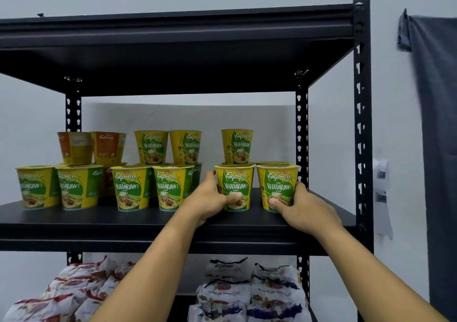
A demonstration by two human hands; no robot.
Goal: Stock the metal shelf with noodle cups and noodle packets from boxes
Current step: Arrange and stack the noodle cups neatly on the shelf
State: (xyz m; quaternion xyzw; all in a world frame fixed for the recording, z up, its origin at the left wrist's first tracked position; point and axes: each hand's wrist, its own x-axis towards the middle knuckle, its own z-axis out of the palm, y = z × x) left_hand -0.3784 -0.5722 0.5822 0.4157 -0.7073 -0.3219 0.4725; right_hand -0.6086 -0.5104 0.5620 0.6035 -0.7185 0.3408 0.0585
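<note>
Shelf (123,219) front free; gap btw cups (170,188) (post (301,134) blocks rt).

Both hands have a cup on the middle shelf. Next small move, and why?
Probably release and withdraw. The left grip holds one yellow-and-green noodle cup, the right grip its neighbour; both stand upright on the black metal shelf, level with the front row.

The left-hand cup (234,185), gripped by my left hand (210,204), and the right-hand cup (278,185), gripped by my right hand (305,210), each read "Mamee Express Cup" above "Vegetarian". The yellow cups (129,188) left of my left hand repeat it; the orange cups (108,146) beyond show "Express". Print on the packets (274,289) below my hands is unreadable.
</note>
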